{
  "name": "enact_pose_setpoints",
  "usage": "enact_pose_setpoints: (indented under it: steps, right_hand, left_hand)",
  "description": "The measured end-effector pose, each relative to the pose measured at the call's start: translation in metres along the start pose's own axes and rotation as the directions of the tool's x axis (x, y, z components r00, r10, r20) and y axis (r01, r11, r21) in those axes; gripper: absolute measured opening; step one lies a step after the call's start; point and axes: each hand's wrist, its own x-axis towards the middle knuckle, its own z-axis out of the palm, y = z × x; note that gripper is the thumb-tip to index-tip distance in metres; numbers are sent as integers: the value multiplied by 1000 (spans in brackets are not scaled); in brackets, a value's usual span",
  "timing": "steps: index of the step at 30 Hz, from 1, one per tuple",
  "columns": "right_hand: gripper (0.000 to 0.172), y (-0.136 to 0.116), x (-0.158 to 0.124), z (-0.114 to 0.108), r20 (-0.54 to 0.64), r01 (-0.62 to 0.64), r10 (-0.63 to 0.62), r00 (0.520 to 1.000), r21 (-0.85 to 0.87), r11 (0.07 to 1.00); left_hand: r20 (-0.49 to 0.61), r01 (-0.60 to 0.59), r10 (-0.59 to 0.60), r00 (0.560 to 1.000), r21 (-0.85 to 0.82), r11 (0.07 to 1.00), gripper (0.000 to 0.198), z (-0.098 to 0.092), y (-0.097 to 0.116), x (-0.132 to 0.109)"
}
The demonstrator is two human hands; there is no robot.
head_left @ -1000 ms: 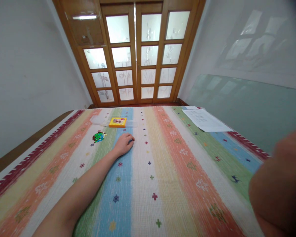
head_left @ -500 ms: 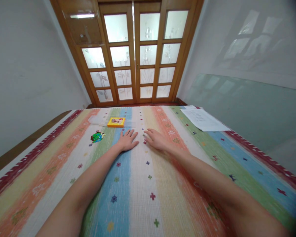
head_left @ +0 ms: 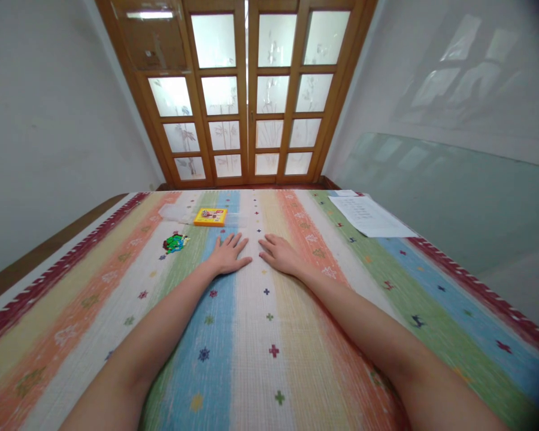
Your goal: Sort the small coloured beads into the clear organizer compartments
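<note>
My left hand [head_left: 228,254] lies flat on the striped tablecloth [head_left: 256,359], fingers spread and holding nothing. Just to its right, my right hand [head_left: 280,254] rests palm down, fingers stretched out and a little apart. Beyond my left hand sits a small yellow box [head_left: 210,217] with a picture on its top. A clear plastic bag [head_left: 175,212] lies beside and partly under the box. Left of my left hand is a small heap of green, blue and dark pieces [head_left: 175,243], too small to make out singly. Neither hand touches these things.
White printed sheets of paper [head_left: 368,216] lie at the table's far right. A pale glass-like panel [head_left: 453,191] leans along the right wall. Wooden doors with frosted panes [head_left: 224,93] stand behind the table's far edge.
My right hand has settled lower onto the cloth, with its fingers flatter. My left hand stays nearly in place. The view has tilted slightly.
</note>
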Motion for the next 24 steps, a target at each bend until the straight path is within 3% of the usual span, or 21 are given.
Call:
enact_pose_setpoints:
  steps: [11,20,24]
  right_hand:
    - [71,-5,1,-3,134,-29,34,990,-44,999]
    - [70,0,8,0,172,-30,39,984,-52,998]
    - [68,-4,26,5,101,-55,59,993,-44,998]
  left_hand:
    - [-28,-40,41,999,4,999,86,4,-8,2]
    - [-229,-4,4,973,3,1000,60,8,-22,11]
    - [-311,58,-60,949,-16,998,50,6,-35,14]
